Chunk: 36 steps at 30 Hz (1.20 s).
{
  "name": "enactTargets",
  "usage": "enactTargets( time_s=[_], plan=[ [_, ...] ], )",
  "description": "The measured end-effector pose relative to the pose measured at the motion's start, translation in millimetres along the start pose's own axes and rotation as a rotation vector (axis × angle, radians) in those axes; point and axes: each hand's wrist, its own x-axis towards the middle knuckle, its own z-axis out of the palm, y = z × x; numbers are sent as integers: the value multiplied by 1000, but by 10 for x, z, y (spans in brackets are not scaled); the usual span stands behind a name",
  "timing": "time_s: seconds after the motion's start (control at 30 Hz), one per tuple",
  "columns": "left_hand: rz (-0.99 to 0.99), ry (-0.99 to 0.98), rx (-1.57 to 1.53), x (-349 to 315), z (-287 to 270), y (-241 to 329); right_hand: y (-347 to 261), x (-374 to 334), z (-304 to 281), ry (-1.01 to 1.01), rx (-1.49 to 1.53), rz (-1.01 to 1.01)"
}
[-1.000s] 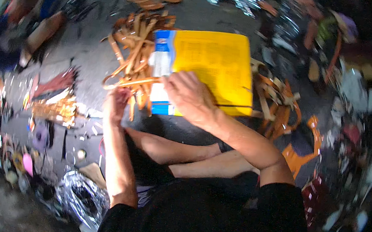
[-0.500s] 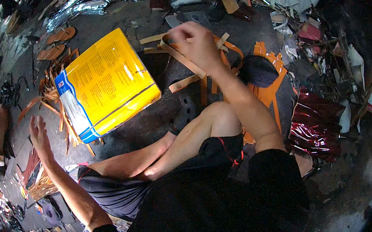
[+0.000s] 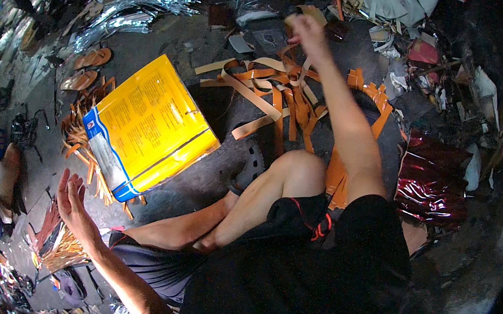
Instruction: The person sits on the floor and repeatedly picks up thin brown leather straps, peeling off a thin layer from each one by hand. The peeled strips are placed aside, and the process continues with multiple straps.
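Note:
A heap of orange and tan flat strips [image 3: 263, 89] lies on the floor beyond my knees. My right hand [image 3: 310, 38] is raised past its far side, fingers closed, with what looks like a tan strip at the fingertips; motion blur softens the detail. My left hand [image 3: 76, 210] hovers palm up at the left with its fingers apart, holding nothing. A yellow, blue and white rectangular tin [image 3: 151, 121] stands tilted in view between my hands, near my crossed legs. Under and behind its left side lies a bundle of brown-orange strips [image 3: 78, 144].
Silver tinsel-like strips [image 3: 137, 8] lie at the far left, near brown sandals [image 3: 94, 58]. Shiny dark-red sheets [image 3: 432, 181] lie at the right, beside piled scraps [image 3: 427, 53]. Flat orange pieces [image 3: 339, 175] rest by my right knee. Golden strips [image 3: 64, 250] lie below my left hand.
My right hand has moved away and to the right, from above the strips to beyond the heap. My left hand has moved slightly right and lower in view. The tin stays put.

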Motion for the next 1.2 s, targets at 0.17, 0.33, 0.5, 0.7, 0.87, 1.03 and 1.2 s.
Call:
enactTargets(
  time_s=[0.17,0.33,0.5,0.7,0.87,1.03,1.2],
  plan=[
    [-1,-217,-38,-198,636,741,-1556,-312,-409,-290,-278,-204],
    [595,-647,-162,-354,1416,1411,-2438,-1295,446,-1023,-352,-409],
    [96,-1028,-34,-186,1013,1116,-2426,-1447,838,-1166,-447,-430],
    [-228,-873,74,70,25,641,-1808,-1333,906,-1138,-489,-115],
    [-237,-640,29,222,-60,157,-1481,-1231,988,-1007,-492,45],
    [-299,-413,-125,191,150,-87,-1122,-1040,949,-812,-789,-264],
    [-325,-263,-241,81,162,-165,-1329,-1461,1797,-579,-479,-428]
  ],
)
